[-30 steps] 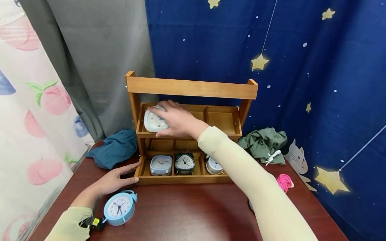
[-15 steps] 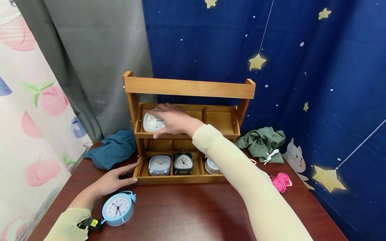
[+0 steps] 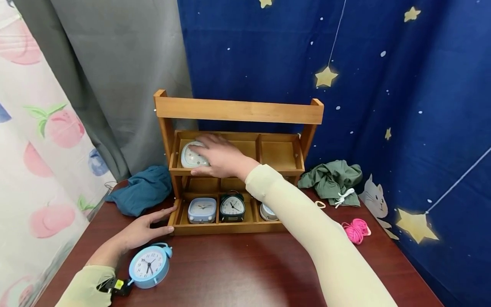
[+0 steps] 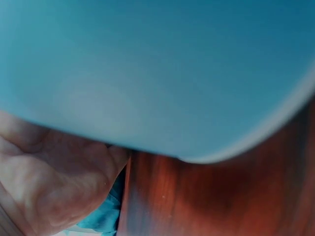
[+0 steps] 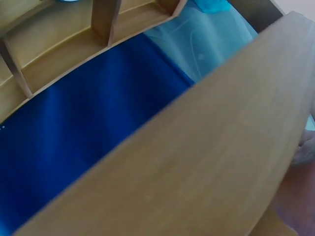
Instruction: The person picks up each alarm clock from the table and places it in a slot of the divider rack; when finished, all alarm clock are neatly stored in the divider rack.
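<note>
A wooden two-tier rack [image 3: 238, 111] stands on the dark red table [image 3: 245, 268]. My right hand [image 3: 215, 155] reaches into the upper left compartment and grips a pale rounded clock [image 3: 190, 155] lying there. My left hand [image 3: 147, 226] rests flat against the rack's lower left corner. The lower tier holds a light blue square clock [image 3: 202, 209], a black clock [image 3: 232, 207] and a silver clock [image 3: 266, 211] partly hidden by my arm. A round blue alarm clock [image 3: 147, 266] lies by my left wrist. The right wrist view shows only the rack's top bar [image 5: 197, 162].
A teal cloth [image 3: 142, 190] lies left of the rack and a green cloth [image 3: 333, 181] to its right. A pink cord bundle [image 3: 356, 230] sits at the right. Curtains hang close behind. The rack's upper right compartment [image 3: 278, 153] holds nothing.
My right hand has lowered the pale clock deeper into the upper left compartment. The left hand has stayed against the rack.
</note>
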The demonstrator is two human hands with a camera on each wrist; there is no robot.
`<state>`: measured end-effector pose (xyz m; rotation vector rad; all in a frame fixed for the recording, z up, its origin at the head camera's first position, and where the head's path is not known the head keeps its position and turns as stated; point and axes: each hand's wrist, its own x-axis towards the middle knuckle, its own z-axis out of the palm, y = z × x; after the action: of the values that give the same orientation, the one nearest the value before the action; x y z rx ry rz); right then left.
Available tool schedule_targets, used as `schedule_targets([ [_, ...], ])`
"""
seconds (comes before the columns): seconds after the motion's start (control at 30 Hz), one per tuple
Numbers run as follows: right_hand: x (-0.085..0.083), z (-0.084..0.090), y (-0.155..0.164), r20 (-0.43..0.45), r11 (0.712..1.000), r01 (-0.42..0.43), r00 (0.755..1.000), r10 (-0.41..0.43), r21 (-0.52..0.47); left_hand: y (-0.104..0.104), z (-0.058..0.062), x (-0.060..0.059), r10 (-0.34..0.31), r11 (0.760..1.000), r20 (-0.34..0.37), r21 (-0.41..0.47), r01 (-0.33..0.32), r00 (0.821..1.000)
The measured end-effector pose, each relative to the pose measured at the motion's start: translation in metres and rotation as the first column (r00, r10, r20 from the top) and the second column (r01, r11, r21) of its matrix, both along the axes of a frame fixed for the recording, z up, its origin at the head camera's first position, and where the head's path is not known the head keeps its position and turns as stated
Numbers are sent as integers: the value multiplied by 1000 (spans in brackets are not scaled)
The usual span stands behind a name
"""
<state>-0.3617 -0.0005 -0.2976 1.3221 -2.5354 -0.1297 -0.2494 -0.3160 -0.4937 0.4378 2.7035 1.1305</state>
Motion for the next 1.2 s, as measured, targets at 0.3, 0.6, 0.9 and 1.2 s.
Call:
schedule_targets([
  [0.3,24,-9,33,30,992,-79,996,83,-95,4,-1,1,3,1000,18,4,-3,1000],
  [0.6,65,-30,127,-7,963,-187,982,189,-195,1,1,3,8,1000,-7,-2,-8,1000],
  [0.9,102,-68,232,41,949,-98,992,115,-300,3,-1,0,-4,1000,0,6,4,1000],
  [1.2,127,-109,307,188,953,76,982,-20,-295,-2,-4,-2,-9,1000,-18,13,9,1000],
])
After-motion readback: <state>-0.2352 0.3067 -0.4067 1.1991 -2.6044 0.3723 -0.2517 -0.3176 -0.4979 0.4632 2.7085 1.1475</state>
